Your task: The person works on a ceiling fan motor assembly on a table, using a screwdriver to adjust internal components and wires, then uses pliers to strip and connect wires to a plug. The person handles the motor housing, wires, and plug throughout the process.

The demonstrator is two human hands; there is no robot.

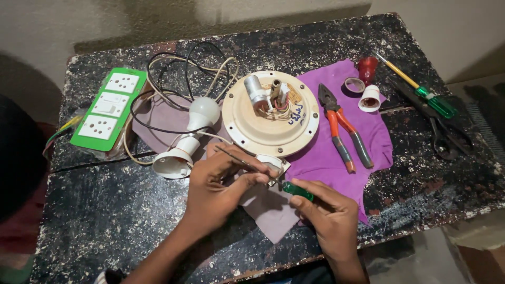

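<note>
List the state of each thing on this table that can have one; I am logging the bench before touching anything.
Left hand: fingers pinching a thin wire.
Right hand: gripping the green-handled screwdriver.
Small white part: lying under the hands, details hidden.
Bulb: unlit, seated in a white holder, lying on its side.
Round cream unit: open, wiring exposed.
Pliers: jaws shut, handles slightly apart.
Scissors: lying flat; blades appear closed.
Switch board: nothing plugged in.

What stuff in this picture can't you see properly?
Head view, the only one:
- The small white part is mostly covered by the left hand.
- The screwdriver: its green handle is partly wrapped by the right hand, and its tip is hidden by the left fingers.
- The blue writing on the round cream base is too small.
- The dark shape at the left edge is cut off and blurred.
</note>
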